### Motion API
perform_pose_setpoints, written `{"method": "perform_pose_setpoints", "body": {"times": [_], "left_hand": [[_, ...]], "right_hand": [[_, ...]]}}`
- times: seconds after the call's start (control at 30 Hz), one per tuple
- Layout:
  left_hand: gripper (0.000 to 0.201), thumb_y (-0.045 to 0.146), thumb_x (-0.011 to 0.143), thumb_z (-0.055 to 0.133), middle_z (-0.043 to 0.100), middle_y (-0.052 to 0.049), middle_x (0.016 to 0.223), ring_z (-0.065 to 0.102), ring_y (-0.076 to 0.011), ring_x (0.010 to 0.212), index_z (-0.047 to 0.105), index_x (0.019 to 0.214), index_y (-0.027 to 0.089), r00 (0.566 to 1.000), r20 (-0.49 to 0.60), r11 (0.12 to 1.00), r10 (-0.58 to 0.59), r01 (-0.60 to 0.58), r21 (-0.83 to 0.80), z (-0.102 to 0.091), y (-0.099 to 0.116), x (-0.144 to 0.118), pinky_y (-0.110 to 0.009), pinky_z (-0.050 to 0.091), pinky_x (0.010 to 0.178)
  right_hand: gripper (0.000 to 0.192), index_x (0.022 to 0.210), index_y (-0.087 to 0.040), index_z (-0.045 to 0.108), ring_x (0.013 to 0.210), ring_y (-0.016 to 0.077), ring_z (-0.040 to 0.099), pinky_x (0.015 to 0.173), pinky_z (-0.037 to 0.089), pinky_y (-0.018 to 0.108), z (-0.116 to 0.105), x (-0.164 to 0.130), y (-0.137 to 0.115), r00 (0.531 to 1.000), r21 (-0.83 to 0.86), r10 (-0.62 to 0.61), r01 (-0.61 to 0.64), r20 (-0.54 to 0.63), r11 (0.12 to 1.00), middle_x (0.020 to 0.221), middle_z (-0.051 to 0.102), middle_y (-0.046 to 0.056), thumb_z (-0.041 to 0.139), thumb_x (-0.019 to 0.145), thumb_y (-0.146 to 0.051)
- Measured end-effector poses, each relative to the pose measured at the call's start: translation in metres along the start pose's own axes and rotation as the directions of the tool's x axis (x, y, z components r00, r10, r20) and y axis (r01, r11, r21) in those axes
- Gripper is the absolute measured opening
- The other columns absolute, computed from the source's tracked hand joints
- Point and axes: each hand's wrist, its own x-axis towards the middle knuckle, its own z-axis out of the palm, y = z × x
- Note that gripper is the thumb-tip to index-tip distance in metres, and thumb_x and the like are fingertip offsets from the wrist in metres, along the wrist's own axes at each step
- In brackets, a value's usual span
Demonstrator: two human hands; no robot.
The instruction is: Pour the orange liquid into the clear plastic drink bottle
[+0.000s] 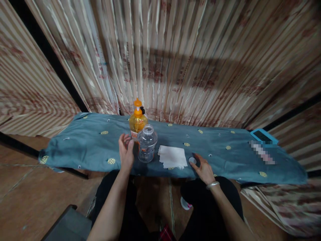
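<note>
A clear, uncapped plastic bottle (147, 145) stands upright in the middle of the cloth-covered table. My left hand (126, 152) is just left of it, fingers apart and holding nothing. Behind the clear bottle and partly hidden by it is an orange pump bottle (137, 123) with a yellowish see-through body. My right hand (202, 168) has its thumb and fingers around a small round whitish cap (192, 161) at the table's near side. Between the clear bottle and that hand lies a flat white cloth or tissue (173, 156) with ragged edges.
A blue patterned cloth (87, 144) covers the narrow table. A blue-framed device with a dark screen (263, 136) lies at the far right, beside a blurred-out strip (262, 152). Striped curtains (160, 67) hang behind. A dark grey object (67, 224) stands on the floor at lower left.
</note>
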Motion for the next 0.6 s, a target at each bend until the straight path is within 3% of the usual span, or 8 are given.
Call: {"method": "perform_pose_setpoints", "body": {"times": [0.13,0.27,0.43,0.6], "left_hand": [[0.077,0.042,0.068,0.074,0.041,-0.014,0.141,0.043,-0.0267,0.128,0.037,0.133,0.023,0.996,-0.075,0.992,-0.046,0.054,0.113,0.001,-0.006,0.019,-0.044,0.034,0.109],[0.088,0.034,0.063,0.078,0.036,-0.016,0.146,0.036,-0.0290,0.136,0.030,0.137,0.024,0.990,-0.071,0.990,-0.120,0.125,0.068,0.011,-0.016,0.044,-0.047,0.031,0.110],[0.098,0.030,0.054,0.083,0.040,-0.014,0.145,0.036,-0.0277,0.137,0.031,0.136,0.025,0.995,0.024,0.996,-0.093,0.093,0.016,0.017,-0.026,0.068,-0.044,0.030,0.113],[0.081,0.033,0.057,0.079,0.059,-0.011,0.122,0.062,-0.0226,0.105,0.041,0.128,0.020,0.977,0.180,0.987,-0.113,0.132,-0.096,0.024,-0.034,0.074,-0.040,0.050,0.094]], "right_hand": [[0.032,0.121,-0.019,0.056,0.108,0.0246,0.061,0.090,0.050,0.048,-0.012,0.007,-0.019,0.996,-0.061,-0.084,0.081,-0.040,0.995,0.125,0.059,0.008,0.060,0.091,-0.030],[0.033,0.121,-0.018,0.056,0.100,0.0225,0.064,0.086,0.052,0.046,-0.032,0.028,-0.064,0.978,-0.056,-0.201,0.198,-0.063,0.979,0.118,0.063,0.007,0.059,0.091,-0.031],[0.036,0.124,-0.015,0.053,0.092,0.0196,0.070,0.085,0.053,0.038,-0.060,0.075,-0.159,0.900,0.013,-0.434,0.435,-0.036,0.901,0.110,0.070,0.008,0.058,0.092,-0.030],[0.033,0.120,-0.015,0.058,0.088,0.0187,0.071,0.078,0.051,0.028,-0.067,0.121,-0.269,0.766,-0.009,-0.641,0.642,0.048,0.767,0.098,0.076,0.006,0.055,0.093,-0.033]]}}
